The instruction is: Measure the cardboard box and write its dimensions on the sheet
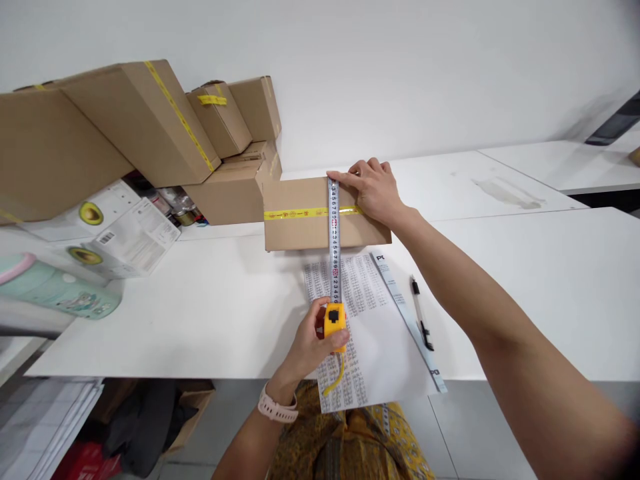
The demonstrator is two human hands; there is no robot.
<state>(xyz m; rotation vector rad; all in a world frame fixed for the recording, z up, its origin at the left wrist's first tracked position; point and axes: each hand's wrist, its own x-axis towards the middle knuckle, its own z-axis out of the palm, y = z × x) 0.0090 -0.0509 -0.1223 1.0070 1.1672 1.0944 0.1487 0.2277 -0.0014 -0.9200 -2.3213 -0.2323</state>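
Observation:
My left hand (313,337) grips a yellow tape measure (335,320) above a printed sheet. Its blade (335,247) runs out away from me across the top of a brown cardboard box (300,231) bound with yellow tape. At the box's far edge, my right hand (375,190) pins the blade's end with a fingertip, the other fingers resting on the box. The printed sheet (385,353) lies partly over the table's front edge, with rows of small print. Right of it is a black-and-clear pen (421,313).
Several cardboard boxes (175,127) are stacked at the back left by the wall. Below them sit white cartons with avocado pictures (135,233) and a mint-green bottle (65,287). The white table (200,320) ends close to my body. Papers and a bag lie under it at left.

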